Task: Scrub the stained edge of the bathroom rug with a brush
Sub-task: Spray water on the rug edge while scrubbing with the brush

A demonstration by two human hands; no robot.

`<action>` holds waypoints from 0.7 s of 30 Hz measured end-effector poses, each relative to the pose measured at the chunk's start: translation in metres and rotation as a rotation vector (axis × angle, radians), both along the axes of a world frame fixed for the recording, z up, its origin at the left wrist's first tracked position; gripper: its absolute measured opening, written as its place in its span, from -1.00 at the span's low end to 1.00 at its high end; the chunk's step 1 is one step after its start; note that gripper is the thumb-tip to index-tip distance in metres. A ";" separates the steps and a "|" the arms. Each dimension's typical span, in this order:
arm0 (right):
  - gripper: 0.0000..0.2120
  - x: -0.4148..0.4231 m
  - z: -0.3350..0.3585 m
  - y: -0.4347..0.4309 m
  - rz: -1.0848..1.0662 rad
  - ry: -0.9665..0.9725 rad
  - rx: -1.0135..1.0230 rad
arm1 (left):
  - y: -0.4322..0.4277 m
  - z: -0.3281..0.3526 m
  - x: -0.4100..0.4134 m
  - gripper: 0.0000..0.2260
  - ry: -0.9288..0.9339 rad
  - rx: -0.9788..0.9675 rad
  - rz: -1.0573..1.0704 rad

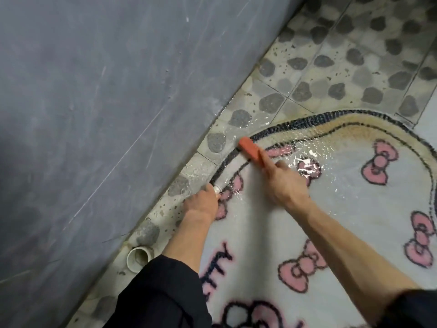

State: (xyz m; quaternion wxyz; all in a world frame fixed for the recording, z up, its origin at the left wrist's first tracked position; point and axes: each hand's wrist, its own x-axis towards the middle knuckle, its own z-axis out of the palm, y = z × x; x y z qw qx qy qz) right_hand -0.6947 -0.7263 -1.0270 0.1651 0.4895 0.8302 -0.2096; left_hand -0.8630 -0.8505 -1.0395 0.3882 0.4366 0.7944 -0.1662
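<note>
The only camera rides on my head, a wide-angle lens tipped forward and steeply down. It is close: my arms come in from the bottom edge and end at mid-frame, left hand (201, 204) gripping the hose nozzle (218, 188) left of centre, right hand (286, 183) holding the brush (251, 150) just above centre. The wall (94, 114) fills the upper left, its base slanting from the top edge to the lower left. The pebbled floor (331, 74) takes the upper right, the rug (319, 233) the lower right, cut by the frame edges.

Wall (94, 114) close along rug edge (307, 120), open tiled floor (331, 55) beyond
</note>
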 end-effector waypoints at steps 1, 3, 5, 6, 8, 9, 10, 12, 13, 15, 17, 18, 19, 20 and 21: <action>-0.47 -0.005 -0.004 0.009 -0.080 0.030 0.034 | 0.000 -0.002 0.000 -0.67 0.013 0.006 -0.005; -0.47 -0.016 -0.013 -0.023 -0.182 0.058 -0.015 | 0.001 -0.003 -0.001 -0.67 0.037 0.000 -0.031; -0.40 -0.014 -0.001 -0.085 -0.200 0.131 -0.129 | 0.001 -0.003 0.000 -0.67 0.034 0.003 -0.019; -0.37 -0.007 0.007 -0.110 -0.131 0.112 -0.188 | 0.001 -0.003 0.000 -0.67 0.032 0.002 -0.021; -0.35 0.013 0.012 -0.106 0.011 0.033 -0.197 | 0.000 -0.001 0.002 -0.64 0.027 0.010 -0.031; -0.36 0.021 0.006 -0.079 0.053 -0.018 -0.153 | -0.002 -0.003 0.002 -0.64 0.026 0.020 -0.023; -0.38 0.026 -0.002 -0.049 0.043 -0.061 -0.113 | -0.004 -0.004 0.003 -0.65 0.024 0.029 -0.013; -0.44 0.023 -0.008 0.001 -0.081 -0.074 -0.003 | -0.004 -0.008 0.002 -0.70 0.015 0.046 0.007; -0.47 0.018 -0.011 0.009 -0.156 -0.036 0.018 | -0.004 -0.009 0.003 -0.72 0.017 0.050 0.012; -0.46 0.002 -0.018 -0.017 -0.257 0.045 0.005 | -0.001 -0.009 0.002 -0.74 0.037 0.050 -0.001; -0.38 0.001 -0.008 -0.071 -0.218 0.081 -0.079 | 0.000 -0.005 0.003 -0.76 0.040 0.048 -0.003; -0.34 0.007 0.001 -0.094 -0.150 0.071 -0.126 | 0.000 -0.003 0.004 -0.76 0.041 0.044 -0.005; -0.33 0.017 0.006 -0.102 -0.074 0.035 -0.173 | 0.000 -0.001 0.004 -0.75 0.043 0.035 -0.017; -0.34 0.024 0.005 -0.090 -0.007 -0.023 -0.176 | 0.001 0.001 0.004 -0.73 0.050 0.029 -0.027; -0.37 0.030 0.000 -0.067 0.028 -0.075 -0.137 | 0.000 0.002 0.005 -0.72 0.045 0.028 -0.027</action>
